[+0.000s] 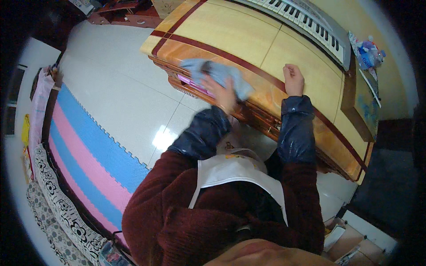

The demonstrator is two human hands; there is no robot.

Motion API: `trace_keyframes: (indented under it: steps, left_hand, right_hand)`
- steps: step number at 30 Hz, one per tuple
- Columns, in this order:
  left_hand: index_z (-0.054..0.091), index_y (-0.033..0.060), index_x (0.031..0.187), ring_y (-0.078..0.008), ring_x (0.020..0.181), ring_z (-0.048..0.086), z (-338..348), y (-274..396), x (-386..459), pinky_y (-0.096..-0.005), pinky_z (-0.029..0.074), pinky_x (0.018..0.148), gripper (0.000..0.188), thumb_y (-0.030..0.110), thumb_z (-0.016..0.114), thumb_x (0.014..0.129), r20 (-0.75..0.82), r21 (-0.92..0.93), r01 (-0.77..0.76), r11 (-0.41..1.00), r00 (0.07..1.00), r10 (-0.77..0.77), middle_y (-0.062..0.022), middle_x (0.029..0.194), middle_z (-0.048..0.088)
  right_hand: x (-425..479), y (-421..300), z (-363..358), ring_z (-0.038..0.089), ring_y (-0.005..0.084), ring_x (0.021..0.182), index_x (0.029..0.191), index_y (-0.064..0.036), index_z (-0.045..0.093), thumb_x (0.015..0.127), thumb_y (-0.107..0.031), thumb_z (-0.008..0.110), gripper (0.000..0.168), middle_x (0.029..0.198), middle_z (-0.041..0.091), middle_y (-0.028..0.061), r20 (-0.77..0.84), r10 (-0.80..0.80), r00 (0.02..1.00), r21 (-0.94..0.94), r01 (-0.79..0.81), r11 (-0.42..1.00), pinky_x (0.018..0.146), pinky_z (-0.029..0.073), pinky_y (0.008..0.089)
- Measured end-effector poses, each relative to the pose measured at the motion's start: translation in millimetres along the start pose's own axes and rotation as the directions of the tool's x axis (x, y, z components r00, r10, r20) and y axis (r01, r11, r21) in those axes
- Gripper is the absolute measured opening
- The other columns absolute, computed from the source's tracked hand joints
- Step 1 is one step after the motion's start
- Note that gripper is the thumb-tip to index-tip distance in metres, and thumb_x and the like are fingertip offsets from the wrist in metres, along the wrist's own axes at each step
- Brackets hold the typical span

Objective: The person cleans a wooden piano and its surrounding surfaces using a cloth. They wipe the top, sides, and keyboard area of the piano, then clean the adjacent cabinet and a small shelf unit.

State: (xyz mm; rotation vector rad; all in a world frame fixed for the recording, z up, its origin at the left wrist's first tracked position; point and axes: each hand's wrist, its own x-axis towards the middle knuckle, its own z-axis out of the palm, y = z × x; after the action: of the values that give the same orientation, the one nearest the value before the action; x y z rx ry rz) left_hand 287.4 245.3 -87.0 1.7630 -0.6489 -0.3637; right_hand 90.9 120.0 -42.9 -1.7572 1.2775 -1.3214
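A light blue cloth (219,74), blurred by motion, lies against the front edge of a long cabinet with a yellow tiled top (233,35). My left hand (221,91) has hold of it, fingers spread along its near side. A dark patch shows on the cloth near its far end. My right hand (294,79) rests on the cabinet top near the front border, its fingers curled in with nothing visible in them. Both forearms wear dark blue sleeve covers.
An electronic keyboard (306,25) stands along the cabinet's back edge. Right of it are a brown box (361,103) and a plastic-wrapped bundle (369,55). A pink object (196,85) shows in the cabinet front. Blue and pink foam mats (90,133) cover floor at left, beside a sofa (56,193).
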Motion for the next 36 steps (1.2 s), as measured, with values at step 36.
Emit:
trace_keyframes:
  steps: [36]
  left_hand:
    - [0.027, -0.0064, 0.137, -0.0528, 0.127, 0.023, 38.1, -135.1, 0.5, -0.0615, 0.011, 0.105, 0.052, 0.020, 0.034, 0.092, 0.402, 0.915, -0.403, -0.026, 0.907, 0.124, -0.0343, 0.138, 0.026]
  right_hand:
    - [-269.8, 25.7, -113.6, 0.028, 0.0397, 0.129, 0.133, -0.010, 0.041, 0.074, -0.027, 0.067, 0.067, 0.138, 0.035, 0.0187, -0.320, -0.116, 0.940, -0.765, -0.184, 0.617, 0.104, 0.023, 0.0526]
